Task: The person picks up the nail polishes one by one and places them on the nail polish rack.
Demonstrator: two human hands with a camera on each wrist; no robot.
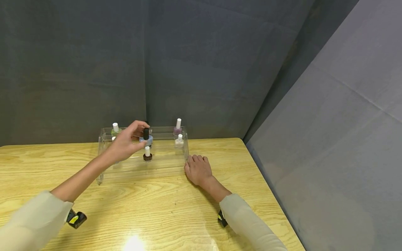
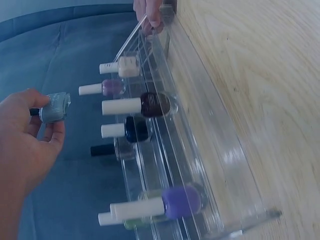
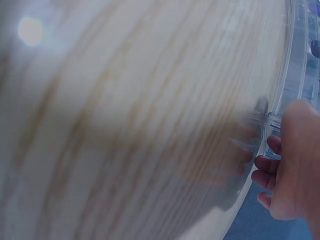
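My left hand (image 1: pixel 125 142) pinches a light blue nail polish bottle (image 2: pixel 56 107) with a black cap, held apart from the bottles on a clear stepped display rack (image 1: pixel 144 173). At the rack's right front corner, my right hand (image 1: pixel 199 169) grips its end with curled fingers. On the rack stand white-capped nail polishes: dark brown (image 1: pixel 147 157) in front, cream (image 1: pixel 179 143) and mauve (image 1: pixel 177 131) at right, green (image 1: pixel 116 132) at back left. The left wrist view also shows a dark blue polish (image 2: pixel 136 129), a violet polish (image 2: pixel 181 202) and a black-capped bottle (image 2: pixel 125 150).
The rack stands near the back edge of a wood-grain table (image 1: pixel 150 212). A dark grey cloth wall (image 1: pixel 78 76) rises behind it. Along the right side runs a lighter grey panel (image 1: pixel 333 139).
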